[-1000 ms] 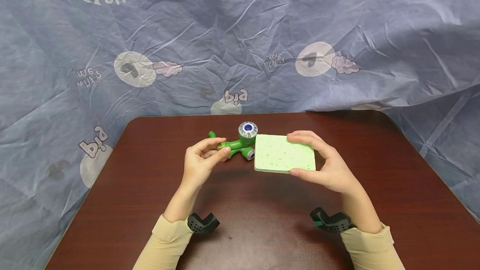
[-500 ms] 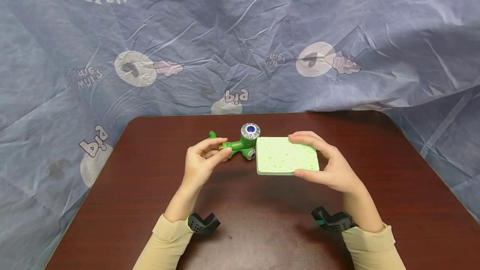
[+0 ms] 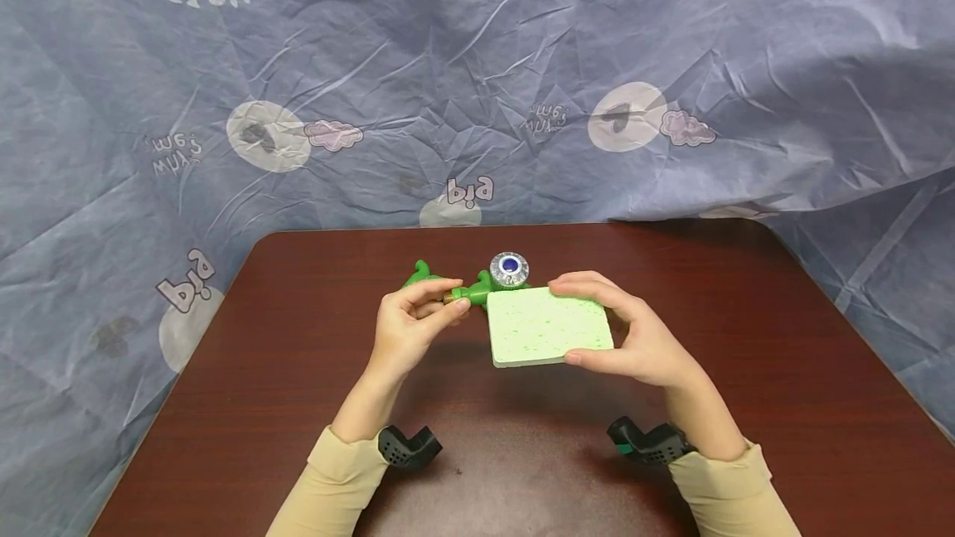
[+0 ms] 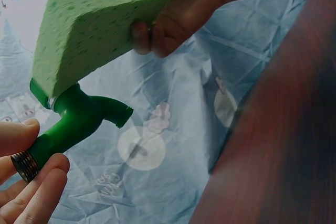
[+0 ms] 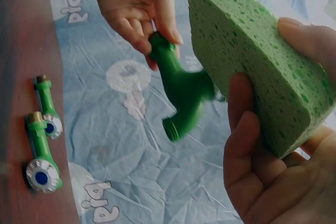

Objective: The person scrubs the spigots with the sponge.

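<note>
My left hand (image 3: pixel 403 326) pinches a green faucet (image 4: pixel 76 119) by its brass threaded end, holding it above the table. The faucet's round silver knob with a blue centre (image 3: pixel 510 266) faces up towards the head camera. In my right hand (image 3: pixel 642 334) is a thick pale-green sponge (image 3: pixel 548 326), gripped between thumb and fingers along its long edges. The sponge's near end touches the faucet by the knob in the left wrist view and hides part of it in the head view. The spout (image 5: pixel 181 121) shows clear in the right wrist view.
Two more green faucets, one nearer (image 5: pixel 43 153) and one farther (image 5: pixel 46 98), lie on the dark brown table (image 3: pixel 246 404). In the head view they are mostly hidden behind the hand and held faucet. A blue-grey printed cloth (image 3: pixel 448 65) hangs behind.
The sponge has shifted left and slightly down with my right hand, covering more of the faucet. My left hand has brought the faucet slightly right and down.
</note>
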Demonstrator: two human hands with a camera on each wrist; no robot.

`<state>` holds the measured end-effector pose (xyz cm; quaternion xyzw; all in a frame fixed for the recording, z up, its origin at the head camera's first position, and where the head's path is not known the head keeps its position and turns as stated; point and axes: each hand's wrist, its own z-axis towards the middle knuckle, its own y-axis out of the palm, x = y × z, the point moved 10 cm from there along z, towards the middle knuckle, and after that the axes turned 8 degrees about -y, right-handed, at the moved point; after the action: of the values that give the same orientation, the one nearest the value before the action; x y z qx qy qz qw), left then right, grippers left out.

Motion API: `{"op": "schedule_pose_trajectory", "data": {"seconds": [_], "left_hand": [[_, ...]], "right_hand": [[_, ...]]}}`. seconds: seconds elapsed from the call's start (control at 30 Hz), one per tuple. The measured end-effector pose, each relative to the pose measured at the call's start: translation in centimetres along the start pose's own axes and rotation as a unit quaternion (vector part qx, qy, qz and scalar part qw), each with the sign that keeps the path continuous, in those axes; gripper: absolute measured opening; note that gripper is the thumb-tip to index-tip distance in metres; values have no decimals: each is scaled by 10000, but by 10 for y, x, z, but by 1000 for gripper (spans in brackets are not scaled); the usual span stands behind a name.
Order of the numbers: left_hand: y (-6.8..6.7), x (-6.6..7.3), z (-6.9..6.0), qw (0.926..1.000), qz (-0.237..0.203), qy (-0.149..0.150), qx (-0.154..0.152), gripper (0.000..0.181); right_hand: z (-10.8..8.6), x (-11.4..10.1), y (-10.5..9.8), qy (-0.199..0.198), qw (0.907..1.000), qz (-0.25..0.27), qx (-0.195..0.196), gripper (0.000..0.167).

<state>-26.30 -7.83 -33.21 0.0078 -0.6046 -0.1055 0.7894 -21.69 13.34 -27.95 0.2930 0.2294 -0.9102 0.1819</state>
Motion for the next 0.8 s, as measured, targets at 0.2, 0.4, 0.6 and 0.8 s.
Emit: {"op": "schedule_pose_trajectory", "data": {"seconds": [0.2, 0.4, 0.6, 0.8], "left_hand": [[-1, 2, 0, 10000, 11, -9, 2, 29], [2, 2, -1, 9997, 218, -30, 49, 28], [-4, 6, 0, 10000, 34, -13, 61, 28], [-8, 9, 0, 9999, -132, 15, 21, 30]], "right_hand": [[-1, -6, -6, -56, 9993, 340, 144, 71], [1, -4, 3, -17, 9998, 202, -11, 72], [-1, -13, -15, -138, 9989, 380, 248, 72], [-5, -11, -35, -12, 9970, 140, 759, 69]]}}
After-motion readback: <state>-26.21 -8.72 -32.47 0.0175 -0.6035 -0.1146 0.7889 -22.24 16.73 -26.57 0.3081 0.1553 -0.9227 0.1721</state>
